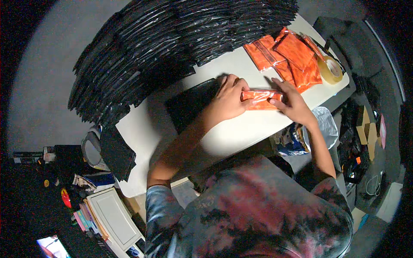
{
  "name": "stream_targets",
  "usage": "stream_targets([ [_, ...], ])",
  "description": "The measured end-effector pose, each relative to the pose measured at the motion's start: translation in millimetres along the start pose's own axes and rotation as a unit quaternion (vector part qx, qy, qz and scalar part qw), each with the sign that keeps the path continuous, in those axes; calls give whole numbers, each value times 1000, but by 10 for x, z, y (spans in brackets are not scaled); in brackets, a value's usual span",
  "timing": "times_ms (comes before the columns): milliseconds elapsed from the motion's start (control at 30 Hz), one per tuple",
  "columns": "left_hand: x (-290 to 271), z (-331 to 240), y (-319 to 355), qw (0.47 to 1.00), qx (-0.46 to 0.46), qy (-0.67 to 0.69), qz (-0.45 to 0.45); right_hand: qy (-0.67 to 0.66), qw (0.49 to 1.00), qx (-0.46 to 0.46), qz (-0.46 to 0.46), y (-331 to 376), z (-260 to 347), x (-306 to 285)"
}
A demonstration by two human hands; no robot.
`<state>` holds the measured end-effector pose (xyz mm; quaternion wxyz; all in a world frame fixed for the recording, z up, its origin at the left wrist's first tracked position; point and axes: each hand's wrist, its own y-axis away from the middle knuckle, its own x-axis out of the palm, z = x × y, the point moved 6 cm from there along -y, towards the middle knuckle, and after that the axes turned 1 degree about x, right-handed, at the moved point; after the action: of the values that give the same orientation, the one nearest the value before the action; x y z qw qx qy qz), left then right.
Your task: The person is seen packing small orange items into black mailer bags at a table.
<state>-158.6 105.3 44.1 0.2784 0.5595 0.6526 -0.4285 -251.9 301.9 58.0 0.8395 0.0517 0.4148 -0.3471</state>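
I have a small orange packet [260, 99] between both hands on the white table [241, 133]; it lies flat near the middle of the tabletop, just right of a flat black bag [189, 105] spread in front of me. My left hand [230, 101] covers its left end, fingers curled down over the edge and pressing; my right hand [292, 103] grips the right end, thumb and fingers narrow, pinched on the plastic — neither hand is spread wide.

The packet's long axis runs left to right across the table, roughly parallel with the near edge; its left end points toward the black bag, its right end toward my right palm. It looks folded or rolled into a narrow strip, though I can't tell how many folds.

As I judge it, the work is partway: more orange packets [288, 58] wait in a loose pile at the far right beside a roll of tape [330, 70]; a great fan of black bags [172, 38] is stacked across the far side. This packet is not yet inside the black bag — that remains to be done.
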Motion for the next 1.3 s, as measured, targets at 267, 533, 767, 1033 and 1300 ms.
stream_targets([
  [267,57,-12,260,855,-48,517,-3,-249,963,89,47,152,-207,168],
  [533,-219,57,537,882,-71,465,15,-309,942,127,17,340,1,321],
  [767,-398,663,619,989,-84,71,-98,-253,952,157,-74,399,-174,116],
  [1033,-295,705,554,986,-23,87,-143,-240,947,182,-108,440,-216,47],
  [1300,-393,561,522,962,-45,230,-139,-351,914,158,-132,499,-164,85],
])
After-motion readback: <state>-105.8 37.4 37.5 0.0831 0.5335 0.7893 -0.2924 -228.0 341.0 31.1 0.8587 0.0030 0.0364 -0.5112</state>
